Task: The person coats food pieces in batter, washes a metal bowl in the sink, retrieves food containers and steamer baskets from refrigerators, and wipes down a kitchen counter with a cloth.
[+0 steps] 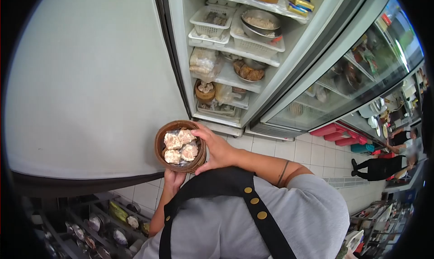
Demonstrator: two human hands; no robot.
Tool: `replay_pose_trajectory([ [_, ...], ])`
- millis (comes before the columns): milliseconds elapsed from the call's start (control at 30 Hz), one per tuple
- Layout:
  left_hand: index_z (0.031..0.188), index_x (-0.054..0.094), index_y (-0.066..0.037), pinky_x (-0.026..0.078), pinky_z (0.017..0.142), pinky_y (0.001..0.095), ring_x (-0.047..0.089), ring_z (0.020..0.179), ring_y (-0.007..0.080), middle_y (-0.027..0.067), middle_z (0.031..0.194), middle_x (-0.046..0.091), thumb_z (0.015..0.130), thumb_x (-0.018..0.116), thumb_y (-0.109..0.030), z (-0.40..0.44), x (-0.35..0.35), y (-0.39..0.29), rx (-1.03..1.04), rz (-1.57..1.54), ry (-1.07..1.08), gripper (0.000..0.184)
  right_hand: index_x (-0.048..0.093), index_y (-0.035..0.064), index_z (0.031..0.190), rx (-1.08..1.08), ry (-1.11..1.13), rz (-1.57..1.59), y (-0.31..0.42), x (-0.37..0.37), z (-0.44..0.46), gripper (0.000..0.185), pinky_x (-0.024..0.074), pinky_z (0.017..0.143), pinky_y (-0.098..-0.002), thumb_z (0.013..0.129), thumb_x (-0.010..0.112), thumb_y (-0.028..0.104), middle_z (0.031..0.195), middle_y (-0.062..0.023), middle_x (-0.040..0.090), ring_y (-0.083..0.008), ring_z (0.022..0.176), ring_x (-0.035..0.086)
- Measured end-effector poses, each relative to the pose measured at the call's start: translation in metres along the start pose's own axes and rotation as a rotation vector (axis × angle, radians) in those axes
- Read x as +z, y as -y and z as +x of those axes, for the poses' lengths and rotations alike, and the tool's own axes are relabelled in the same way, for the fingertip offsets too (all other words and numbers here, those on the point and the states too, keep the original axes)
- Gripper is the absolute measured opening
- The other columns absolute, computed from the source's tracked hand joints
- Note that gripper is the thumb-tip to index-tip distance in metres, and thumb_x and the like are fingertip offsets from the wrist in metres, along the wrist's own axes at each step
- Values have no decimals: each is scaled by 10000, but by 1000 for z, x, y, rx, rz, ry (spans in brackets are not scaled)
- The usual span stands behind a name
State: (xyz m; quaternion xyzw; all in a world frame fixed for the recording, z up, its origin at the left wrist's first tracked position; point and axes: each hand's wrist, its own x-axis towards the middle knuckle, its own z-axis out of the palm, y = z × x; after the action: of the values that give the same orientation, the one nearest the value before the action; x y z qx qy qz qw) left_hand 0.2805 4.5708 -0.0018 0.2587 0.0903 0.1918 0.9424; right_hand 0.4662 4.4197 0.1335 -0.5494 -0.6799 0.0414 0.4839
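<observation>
Round brown bamboo steamer [158, 146] held up in front of body, by open white fridge [266, 98]; inside, 4 lumpy, pinkish-white food pieces [172, 142] w/ clear thin plastic btwn. R hand [218, 147] grips steamer's R side, thumb & fingers spread round the wall. L hand [174, 179] at near underside, fingers mostly hidden, can't tell if closed. On fridge shelves: white perforated plastic basket [210, 30], shiny round steel bowl [249, 79] w/ rough brown chunks.
</observation>
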Motion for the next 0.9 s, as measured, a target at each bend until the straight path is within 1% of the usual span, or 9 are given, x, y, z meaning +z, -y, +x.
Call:
replay_pose_trajectory([
  [300,1531,334,-133,384,1145,514,439,1387,296,91,1544,408,989,513,-518,7,8,8,23,-1,-82,688,228,137,1496,48,46,42,-9,-22,13,1264,415,1101,-487,517,959,460,1535,-298,247,-488,1395,346],
  [467,1522,347,-120,386,1149,510,454,1374,298,101,1526,433,972,591,-430,40,37,0,66,-38,-115,676,241,152,1486,42,36,37,-33,-45,32,1253,421,1090,-496,514,962,477,1517,-293,276,-492,1365,384],
  [500,1522,347,-120,386,1149,510,454,1374,298,101,1526,433,972,591,-430,29,48,5,100,-37,-124,676,241,152,1486,16,53,52,-23,-49,25,1253,421,1090,-496,514,962,477,1517,-293,276,-492,1365,384],
  [567,1517,353,-116,385,1153,510,451,1377,297,104,1526,432,968,611,-389,53,61,0,91,-76,-145,665,249,160,1482,14,3,43,-39,-62,33,1245,423,1085,-501,513,962,482,1508,-294,292,-491,1358,395],
  [700,1514,359,-115,392,1147,512,453,1374,299,104,1527,431,973,607,-367,80,85,1,84,-128,-143,646,220,119,1500,-4,-9,114,-63,-82,40,1281,370,1133,-486,520,965,473,1525,-292,281,-474,1398,358],
  [767,1514,360,-115,391,1147,513,454,1373,298,108,1521,438,958,628,-383,76,93,7,85,-115,-149,673,203,103,1508,35,-3,166,-48,-94,41,1306,341,1154,-480,517,968,471,1530,-298,274,-467,1417,334],
  [833,1513,362,-114,391,1147,510,454,1374,296,110,1517,443,941,646,-410,91,85,13,88,-25,-105,704,198,100,1509,111,-63,177,-52,-99,44,1306,341,1154,-478,519,974,451,1514,-296,296,-464,1416,335],
  [867,1512,364,-114,394,1146,506,457,1371,293,106,1517,446,924,664,-426,99,85,15,113,19,-106,730,176,75,1497,76,-81,53,-60,-97,44,1341,317,1159,-506,504,981,479,1487,-262,357,-470,1386,367],
  [900,1512,364,-114,394,1146,506,457,1371,293,106,1517,446,924,664,-426,106,84,16,114,18,-93,730,176,75,1497,71,-83,41,-62,-99,46,1341,317,1159,-506,504,981,479,1487,-262,357,-470,1386,367],
])
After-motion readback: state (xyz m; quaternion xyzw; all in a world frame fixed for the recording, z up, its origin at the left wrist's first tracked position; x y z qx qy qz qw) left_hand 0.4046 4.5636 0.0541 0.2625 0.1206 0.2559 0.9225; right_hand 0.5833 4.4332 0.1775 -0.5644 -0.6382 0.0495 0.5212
